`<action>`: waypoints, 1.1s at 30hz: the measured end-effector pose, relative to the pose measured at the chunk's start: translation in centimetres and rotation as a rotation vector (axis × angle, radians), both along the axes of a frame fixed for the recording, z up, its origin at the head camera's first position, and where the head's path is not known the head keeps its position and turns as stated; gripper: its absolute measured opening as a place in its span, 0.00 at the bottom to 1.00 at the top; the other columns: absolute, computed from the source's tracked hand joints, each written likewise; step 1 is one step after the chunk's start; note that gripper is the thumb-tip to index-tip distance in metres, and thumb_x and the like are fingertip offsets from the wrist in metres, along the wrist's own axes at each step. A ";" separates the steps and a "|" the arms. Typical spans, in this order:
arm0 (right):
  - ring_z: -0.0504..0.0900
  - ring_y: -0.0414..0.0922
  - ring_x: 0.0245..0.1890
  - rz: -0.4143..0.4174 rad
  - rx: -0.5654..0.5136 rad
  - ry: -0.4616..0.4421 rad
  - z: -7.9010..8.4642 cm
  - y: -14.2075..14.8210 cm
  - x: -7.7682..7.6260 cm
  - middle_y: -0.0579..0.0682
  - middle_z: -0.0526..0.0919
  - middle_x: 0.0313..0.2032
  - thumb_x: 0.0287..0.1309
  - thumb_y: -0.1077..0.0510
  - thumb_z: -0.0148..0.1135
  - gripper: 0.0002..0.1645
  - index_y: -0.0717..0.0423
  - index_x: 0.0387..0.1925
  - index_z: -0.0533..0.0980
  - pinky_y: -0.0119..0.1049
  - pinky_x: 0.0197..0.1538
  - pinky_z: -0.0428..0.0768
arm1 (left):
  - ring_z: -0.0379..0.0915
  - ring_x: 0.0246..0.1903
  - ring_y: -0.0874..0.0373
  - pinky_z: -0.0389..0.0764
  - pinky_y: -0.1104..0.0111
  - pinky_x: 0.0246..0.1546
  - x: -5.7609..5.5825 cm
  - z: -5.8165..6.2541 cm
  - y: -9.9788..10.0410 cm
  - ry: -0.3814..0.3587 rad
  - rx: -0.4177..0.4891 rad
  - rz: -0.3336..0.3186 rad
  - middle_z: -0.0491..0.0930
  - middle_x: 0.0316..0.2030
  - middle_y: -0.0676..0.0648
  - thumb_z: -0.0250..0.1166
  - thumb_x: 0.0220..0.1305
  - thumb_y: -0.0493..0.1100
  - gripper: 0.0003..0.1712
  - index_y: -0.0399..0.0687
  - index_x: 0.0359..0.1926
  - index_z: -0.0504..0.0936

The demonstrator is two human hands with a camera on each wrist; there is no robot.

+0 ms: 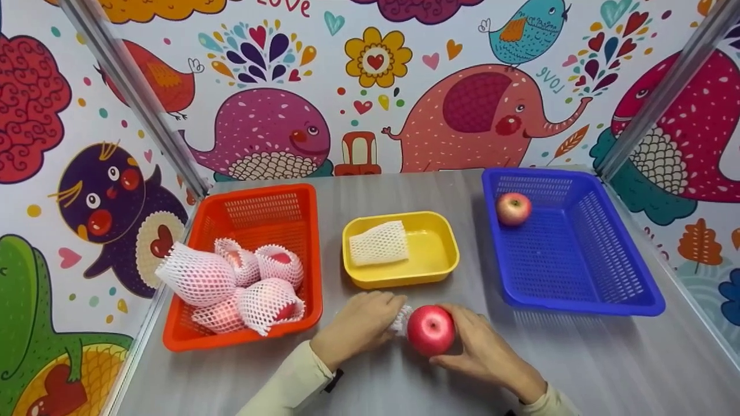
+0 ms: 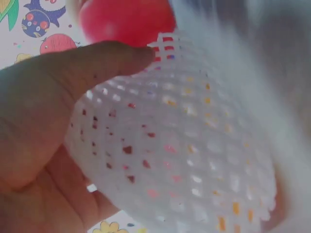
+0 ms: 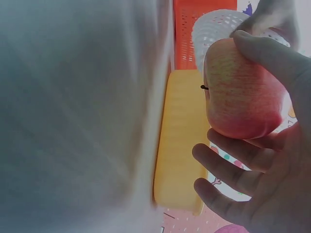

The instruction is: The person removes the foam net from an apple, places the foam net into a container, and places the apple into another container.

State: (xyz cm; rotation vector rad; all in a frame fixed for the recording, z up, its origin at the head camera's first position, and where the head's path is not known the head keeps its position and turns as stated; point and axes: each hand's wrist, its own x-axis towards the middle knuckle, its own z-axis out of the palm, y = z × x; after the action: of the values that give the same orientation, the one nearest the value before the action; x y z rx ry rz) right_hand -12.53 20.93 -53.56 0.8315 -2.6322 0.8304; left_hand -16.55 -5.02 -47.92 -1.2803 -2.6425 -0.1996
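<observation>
A red apple [image 1: 430, 330] is in my right hand [image 1: 485, 348], above the table in front of the yellow tray. In the right wrist view the thumb lies on one side of the apple [image 3: 243, 90] and fingers curve under the other, its dark stem showing. My left hand [image 1: 361, 323] grips a white foam net sleeve [image 2: 170, 131], its thumb pinching the mesh near the rim. Only a bit of that sleeve shows beside the apple in the head view; the apple is outside it.
At left stands a red basket [image 1: 317, 254] with several net-wrapped apples [image 1: 199, 277]. A yellow tray [image 1: 404, 281] in the middle holds another foam net [image 1: 380, 243]. The blue basket [image 1: 584, 309] at right contains one bare apple [image 1: 513, 209]. Printed walls border the table.
</observation>
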 end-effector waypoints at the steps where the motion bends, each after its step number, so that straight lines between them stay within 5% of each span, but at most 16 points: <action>1: 0.77 0.44 0.54 -0.002 0.002 0.003 0.0 0.1 0.1 0.49 0.79 0.54 0.35 0.39 0.83 0.55 0.60 0.62 0.71 0.49 0.52 0.76 | 0.78 0.33 0.56 0.81 0.67 0.37 -0.2 0.4 -0.1 0.013 0.006 0.002 0.82 0.36 0.50 0.74 0.58 0.45 0.19 0.47 0.49 0.81; 5: 0.78 0.46 0.54 -0.016 0.015 -0.006 -0.1 0.3 0.3 0.50 0.79 0.54 0.35 0.39 0.83 0.55 0.61 0.62 0.71 0.50 0.52 0.76 | 0.77 0.28 0.57 0.80 0.68 0.31 -1.2 2.1 -0.3 0.058 0.028 0.017 0.81 0.33 0.50 0.71 0.61 0.44 0.11 0.48 0.44 0.83; 9: 0.77 0.47 0.55 -0.025 0.020 -0.031 0.0 0.4 0.5 0.52 0.79 0.55 0.36 0.39 0.83 0.55 0.61 0.62 0.71 0.52 0.54 0.75 | 0.79 0.32 0.55 0.83 0.67 0.37 -2.6 4.1 -0.2 0.037 0.029 0.037 0.83 0.38 0.48 0.72 0.62 0.45 0.16 0.47 0.49 0.83; 16: 0.78 0.47 0.54 -0.035 0.007 -0.035 0.0 0.3 0.6 0.50 0.80 0.53 0.34 0.41 0.84 0.54 0.61 0.61 0.72 0.52 0.53 0.75 | 0.77 0.33 0.54 0.81 0.66 0.41 -6.8 5.9 1.1 -0.037 -0.030 0.061 0.81 0.37 0.47 0.69 0.64 0.45 0.15 0.46 0.49 0.81; 23: 0.78 0.49 0.54 -0.029 0.022 -0.030 -0.2 0.5 0.8 0.52 0.80 0.53 0.34 0.40 0.83 0.54 0.62 0.61 0.71 0.53 0.53 0.75 | 0.75 0.38 0.54 0.79 0.64 0.49 -10.4 4.3 3.0 -0.204 -0.152 0.156 0.82 0.42 0.46 0.70 0.64 0.48 0.21 0.46 0.55 0.80; 33: 0.77 0.49 0.55 -0.034 0.025 -0.028 -0.1 1.1 1.0 0.53 0.79 0.54 0.34 0.41 0.84 0.55 0.63 0.62 0.71 0.54 0.54 0.75 | 0.79 0.43 0.52 0.77 0.60 0.55 -11.3 1.4 3.7 -0.296 -0.228 0.223 0.83 0.48 0.46 0.70 0.63 0.54 0.29 0.47 0.60 0.75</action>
State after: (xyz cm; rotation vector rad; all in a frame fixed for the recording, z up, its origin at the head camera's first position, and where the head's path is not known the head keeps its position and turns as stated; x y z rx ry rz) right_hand -11.54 22.00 -53.68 0.7843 -2.6783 0.8081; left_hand -27.89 -1.31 -46.47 -1.0742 -3.1133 -0.0571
